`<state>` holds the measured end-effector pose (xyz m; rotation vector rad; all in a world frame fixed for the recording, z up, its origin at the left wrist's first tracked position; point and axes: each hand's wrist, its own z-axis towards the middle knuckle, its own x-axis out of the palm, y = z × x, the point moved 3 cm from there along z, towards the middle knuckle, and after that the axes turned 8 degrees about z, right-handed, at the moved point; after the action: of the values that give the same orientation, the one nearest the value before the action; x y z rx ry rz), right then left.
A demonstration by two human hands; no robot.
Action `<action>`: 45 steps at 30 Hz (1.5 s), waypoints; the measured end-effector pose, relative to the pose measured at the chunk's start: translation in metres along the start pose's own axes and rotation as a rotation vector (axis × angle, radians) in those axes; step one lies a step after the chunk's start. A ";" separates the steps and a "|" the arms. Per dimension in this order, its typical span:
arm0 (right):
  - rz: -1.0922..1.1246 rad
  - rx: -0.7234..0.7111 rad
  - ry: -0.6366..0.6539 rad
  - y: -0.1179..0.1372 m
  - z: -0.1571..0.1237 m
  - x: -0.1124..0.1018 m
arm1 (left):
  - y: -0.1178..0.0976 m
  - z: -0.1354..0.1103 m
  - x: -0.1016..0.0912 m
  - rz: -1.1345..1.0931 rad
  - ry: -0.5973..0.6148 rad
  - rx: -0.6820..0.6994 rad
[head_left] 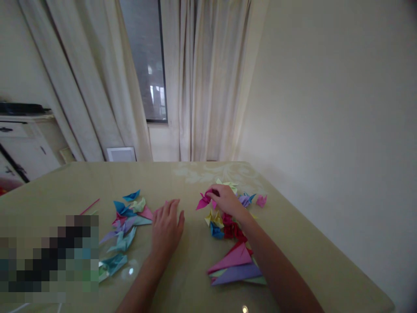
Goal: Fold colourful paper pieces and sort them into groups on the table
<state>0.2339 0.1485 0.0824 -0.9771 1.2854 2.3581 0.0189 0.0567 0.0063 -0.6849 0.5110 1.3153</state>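
Reading the clock from the middle of the table [192, 278], we are seeing a pale wall [325, 108] rising at two o'clock and the greenish tabletop spreading all around. Cream curtains [81, 78] are hanging from ten to twelve o'clock, a dark window [143, 56] is showing between them at eleven, and a white cabinet [26, 148] is standing at ten. At nine, a loose group of folded papers [125, 239] in blue, lilac, pink and green is lying; at three, a second group [231, 230], partly red, yellow and blue, is lying half behind our right forearm. Long folded papers [236, 258] are overlapping at four. Our left hand [166, 224] is resting just inside nine o'clock, back upward, fingers extended and thumb apart; whether it is touching the pink paper [146, 213] beside it, we cannot tell. Our right hand [224, 200] is hanging at one o'clock, thumb and fingers pinching a magenta folded paper [203, 201] at its nine-o'clock side. A thin pink stick [89, 206] is lying between nine and ten.
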 end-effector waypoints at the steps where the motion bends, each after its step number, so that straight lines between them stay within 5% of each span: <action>1: -0.007 0.031 -0.017 -0.007 0.000 0.001 | 0.009 0.000 0.002 0.095 0.030 -0.055; 7: -0.043 0.177 -0.031 -0.040 -0.002 0.014 | 0.032 -0.003 0.011 0.250 0.236 -0.061; 11: -0.081 0.194 -0.094 -0.045 0.000 0.010 | 0.035 0.000 0.015 0.218 0.262 -0.042; 16: -0.060 0.067 -0.185 -0.014 0.000 -0.001 | 0.033 0.002 0.021 -0.012 0.169 0.038; 21: 0.112 -0.075 0.055 0.032 -0.008 0.023 | 0.007 -0.002 0.009 -0.213 0.038 0.199; 26: 0.093 -0.162 0.120 0.042 -0.012 0.042 | -0.013 -0.006 -0.002 -0.301 -0.033 0.284; 32: 0.143 -0.126 -0.018 0.034 -0.008 0.035 | -0.007 0.003 -0.006 -0.246 -0.066 0.061; 38: 0.171 0.069 -0.155 0.006 -0.004 0.039 | 0.024 -0.006 0.006 0.238 0.188 -0.125; 45: -0.047 0.110 -0.083 -0.018 -0.005 0.062 | 0.034 -0.005 0.037 -0.184 0.267 -0.164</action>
<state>0.2006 0.1503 0.0270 -0.8581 1.3297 2.2425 -0.0074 0.0826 -0.0282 -1.0283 0.5444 1.1061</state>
